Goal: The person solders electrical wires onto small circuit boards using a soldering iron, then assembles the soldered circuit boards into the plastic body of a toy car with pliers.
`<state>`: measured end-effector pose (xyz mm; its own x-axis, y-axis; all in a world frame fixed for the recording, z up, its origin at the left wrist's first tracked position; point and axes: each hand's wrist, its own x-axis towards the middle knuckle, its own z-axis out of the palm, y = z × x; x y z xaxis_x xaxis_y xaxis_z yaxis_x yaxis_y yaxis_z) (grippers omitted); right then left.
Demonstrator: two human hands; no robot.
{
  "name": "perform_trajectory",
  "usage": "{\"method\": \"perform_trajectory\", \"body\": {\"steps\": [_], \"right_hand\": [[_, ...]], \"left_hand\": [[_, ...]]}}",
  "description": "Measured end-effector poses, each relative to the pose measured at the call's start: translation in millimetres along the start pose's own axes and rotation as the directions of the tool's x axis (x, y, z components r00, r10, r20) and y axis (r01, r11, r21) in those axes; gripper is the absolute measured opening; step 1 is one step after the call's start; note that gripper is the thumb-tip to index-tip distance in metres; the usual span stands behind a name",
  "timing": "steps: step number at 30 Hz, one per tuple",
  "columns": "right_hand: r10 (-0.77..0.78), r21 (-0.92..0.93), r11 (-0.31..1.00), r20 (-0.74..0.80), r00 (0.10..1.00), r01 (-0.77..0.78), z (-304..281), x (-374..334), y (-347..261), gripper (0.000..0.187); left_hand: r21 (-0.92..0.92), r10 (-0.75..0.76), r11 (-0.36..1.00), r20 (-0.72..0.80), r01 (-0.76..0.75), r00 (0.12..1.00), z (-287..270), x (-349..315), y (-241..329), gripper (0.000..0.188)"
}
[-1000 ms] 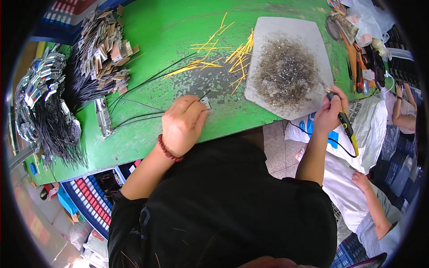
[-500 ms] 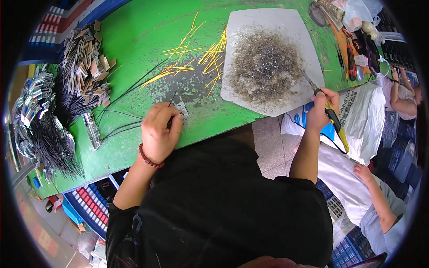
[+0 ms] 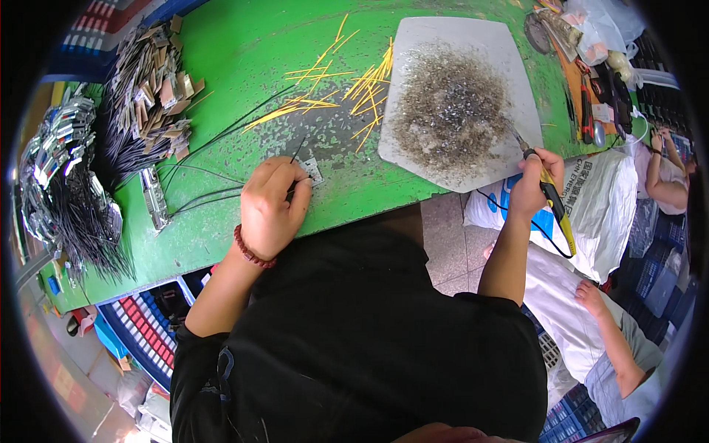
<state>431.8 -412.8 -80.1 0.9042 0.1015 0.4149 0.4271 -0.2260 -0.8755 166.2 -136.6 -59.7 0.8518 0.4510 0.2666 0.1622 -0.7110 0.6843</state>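
My left hand (image 3: 273, 199) is closed in a pinch on a thin black wire (image 3: 299, 150), whose end pokes up past the fingers. Just beyond the fingertips a small silvery perforated plate (image 3: 313, 171) lies on the green table; whether I touch it is hidden. My right hand (image 3: 533, 184) grips a soldering iron (image 3: 555, 199) with a yellow and black handle. Its metal tip points at the right part of a pale grey board (image 3: 413, 37), over a patch of dark, glittering debris (image 3: 454, 107). A metal strip-like part (image 3: 153, 198) with black wires lies left of my left hand.
Yellow thin sticks or wires (image 3: 373, 81) are scattered mid-table. Bundles of wired parts (image 3: 148, 96) and metal-ended cables (image 3: 63, 170) pile at the left. Pliers (image 3: 587, 111) and plastic bags (image 3: 594, 29) sit far right. Another person's hand (image 3: 591, 297) rests at the lower right.
The whole view has shifted slightly, so the table's things appear farther right. My left hand keeps its pinch and my right hand still holds the soldering iron at the board's right side.
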Motion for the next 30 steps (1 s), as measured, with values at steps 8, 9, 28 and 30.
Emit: {"method": "perform_trajectory", "body": {"steps": [8, 9, 28, 30], "right_hand": [[0.048, 0.279, 0.957, 0.115, 0.992, -0.079, 19, -19, -27, 0.012], [0.073, 0.334, 0.933, 0.181, 0.981, -0.131, 32, -31, -41, 0.014], [-0.115, 0.305, 0.945, 0.643, 0.757, -0.115, 94, -108, -74, 0.021], [-0.091, 0.291, 0.946, 0.663, 0.743, -0.143, 93, -107, -76, 0.022]], "left_hand": [[-0.012, 0.063, 0.998, -0.04, -0.064, 0.997, 5, 2, -5, 0.008], [-0.015, 0.048, 0.999, -0.037, -0.049, 0.998, 5, 2, -5, 0.008], [-0.002, 0.01, 1.0, -0.064, -0.01, 0.998, 4, 0, -7, 0.007], [-0.006, 0.012, 1.0, -0.059, -0.012, 0.998, 4, 1, -7, 0.007]]}}
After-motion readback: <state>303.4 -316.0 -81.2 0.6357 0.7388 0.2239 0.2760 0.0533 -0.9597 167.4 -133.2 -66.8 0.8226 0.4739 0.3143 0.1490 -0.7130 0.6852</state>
